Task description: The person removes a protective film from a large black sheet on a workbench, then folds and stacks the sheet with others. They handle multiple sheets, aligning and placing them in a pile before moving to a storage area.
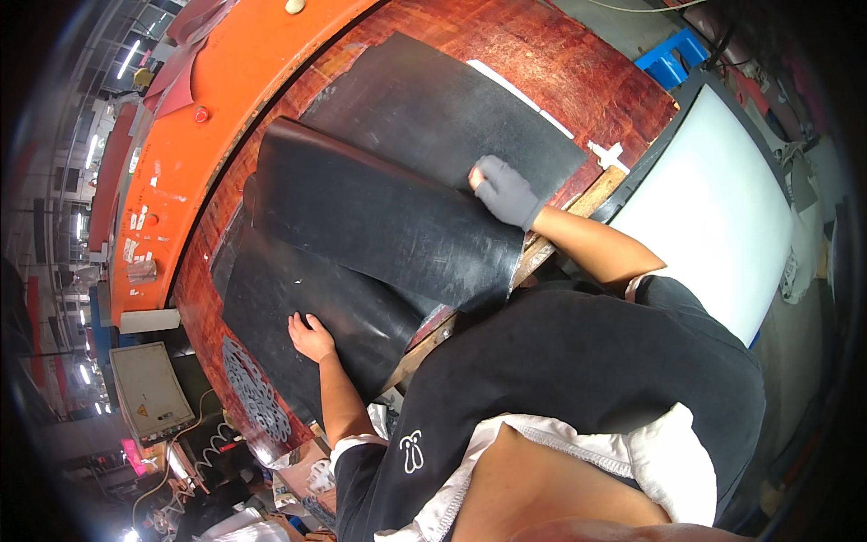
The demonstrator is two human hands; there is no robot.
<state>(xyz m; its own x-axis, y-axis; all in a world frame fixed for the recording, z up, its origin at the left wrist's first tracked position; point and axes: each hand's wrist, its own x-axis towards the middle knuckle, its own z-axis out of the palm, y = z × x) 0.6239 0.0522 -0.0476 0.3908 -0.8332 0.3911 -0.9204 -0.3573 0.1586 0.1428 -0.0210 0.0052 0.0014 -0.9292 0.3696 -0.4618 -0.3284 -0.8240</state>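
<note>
Resting on the black sheeting, the bare left hand is opened out, fingers slightly spread. The gloved right hand is curled at the sheeting's right part, beside the raised middle fold; whether it pinches anything cannot be told. The sheeting lies across the red table. A grey cutwork piece lies left of it; an orange machine stands beyond.

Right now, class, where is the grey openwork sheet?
The grey openwork sheet lies at the lower left of the head view, on the reddish-brown tabletop, beside the flat black sheet under the bare left hand.
</note>
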